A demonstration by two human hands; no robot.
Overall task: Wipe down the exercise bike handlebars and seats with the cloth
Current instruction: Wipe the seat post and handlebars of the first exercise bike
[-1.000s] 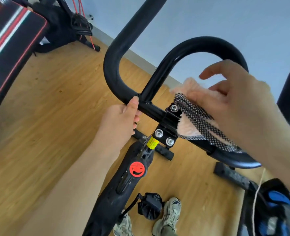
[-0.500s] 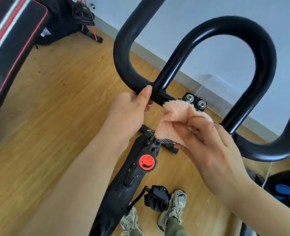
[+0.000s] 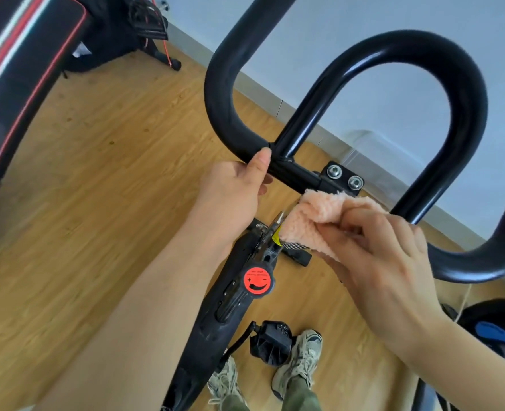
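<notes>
The black exercise bike handlebar [image 3: 224, 93] loops up across the middle of the head view. My left hand [image 3: 233, 194] grips its crossbar just left of the centre weld. My right hand [image 3: 384, 262] holds a bunched peach fluffy cloth [image 3: 313, 218] with a black-and-white checked edge. The cloth presses against the stem just below the bolted clamp [image 3: 343, 178]. The bike's black stem with a red knob [image 3: 257, 281] runs down toward me. No seat is in view.
A black pedal [image 3: 270, 342] hangs over my two sneakers [image 3: 297, 360] on the wooden floor [image 3: 97, 203]. A black bench pad with red and white stripes [image 3: 14, 63] fills the upper left. More black gear [image 3: 132, 31] stands by the white wall. A blue and black object [image 3: 500, 333] sits at right.
My right hand brought the cloth from the right part of the handlebar down and left to the stem below the clamp. The left hand kept its grip on the crossbar.
</notes>
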